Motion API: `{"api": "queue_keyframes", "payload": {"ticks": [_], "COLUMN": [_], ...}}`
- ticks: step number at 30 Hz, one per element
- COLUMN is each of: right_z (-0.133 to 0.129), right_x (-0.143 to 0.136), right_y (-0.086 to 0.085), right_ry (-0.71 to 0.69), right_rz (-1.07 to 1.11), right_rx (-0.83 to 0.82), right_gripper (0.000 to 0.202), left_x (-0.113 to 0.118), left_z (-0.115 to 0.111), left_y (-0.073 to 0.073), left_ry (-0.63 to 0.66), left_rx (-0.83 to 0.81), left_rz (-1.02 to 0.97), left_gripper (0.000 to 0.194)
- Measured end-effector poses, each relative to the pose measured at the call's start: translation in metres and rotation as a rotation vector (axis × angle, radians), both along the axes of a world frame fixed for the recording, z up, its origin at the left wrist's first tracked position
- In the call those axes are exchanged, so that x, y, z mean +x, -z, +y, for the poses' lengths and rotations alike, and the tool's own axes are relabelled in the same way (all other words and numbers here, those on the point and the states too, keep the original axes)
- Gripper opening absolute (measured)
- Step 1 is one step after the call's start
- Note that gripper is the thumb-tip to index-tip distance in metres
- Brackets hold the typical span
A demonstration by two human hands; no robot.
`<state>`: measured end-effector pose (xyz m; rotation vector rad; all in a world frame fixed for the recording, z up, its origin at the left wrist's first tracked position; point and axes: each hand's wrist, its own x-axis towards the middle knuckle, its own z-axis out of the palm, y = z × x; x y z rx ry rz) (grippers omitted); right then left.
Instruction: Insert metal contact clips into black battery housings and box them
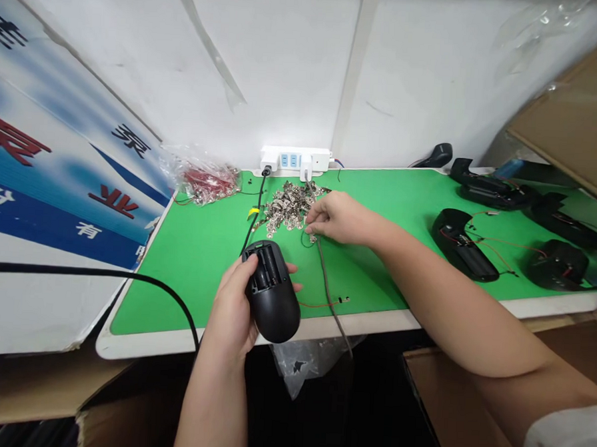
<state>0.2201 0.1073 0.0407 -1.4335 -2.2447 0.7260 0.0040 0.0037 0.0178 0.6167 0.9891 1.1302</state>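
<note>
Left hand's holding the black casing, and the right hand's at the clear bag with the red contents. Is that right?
Not quite: the right hand is not at the clear bag. The head view shows it at the right edge of the pile of small metal pieces. The left hand does hold the black casing.

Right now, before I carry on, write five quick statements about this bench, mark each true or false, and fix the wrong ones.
1. The left hand holds a black casing. True.
2. The right hand also grips that casing. False: it is at the pile of small metal pieces.
3. A power strip sits behind the pile. True.
4. The clear bag lies at the picture's right. False: it lies left of the pile.
5. Wired black parts lie on the green mat. True.
</note>
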Motion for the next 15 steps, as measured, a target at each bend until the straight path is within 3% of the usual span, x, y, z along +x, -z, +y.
{"api": "queue_keyframes", "payload": {"ticks": [4, 8, 15], "right_z": [-0.003, -0.012, -0.017], "right_x": [0.004, -0.003, -0.015], "right_y": [-0.007, -0.012, -0.005], "right_ry": [0.015, -0.068, -0.182], "right_rz": [0.216, 0.540, 0.657], "right_rx": [-0.116, -0.334, -0.422], "right_gripper": [0.013, 0.027, 0.029], "left_x": [0.003, 0.005, -0.003], "left_z": [0.000, -0.001, -0.003], "left_y": [-0.002, -0.004, -0.011], "left_ry": [-0.004, -0.018, 0.053], "left_rx": [0.011, 0.019, -0.072], "left_rz": [0.015, 0.062, 0.027], "left_gripper": [0.041, 0.044, 0.056]}}
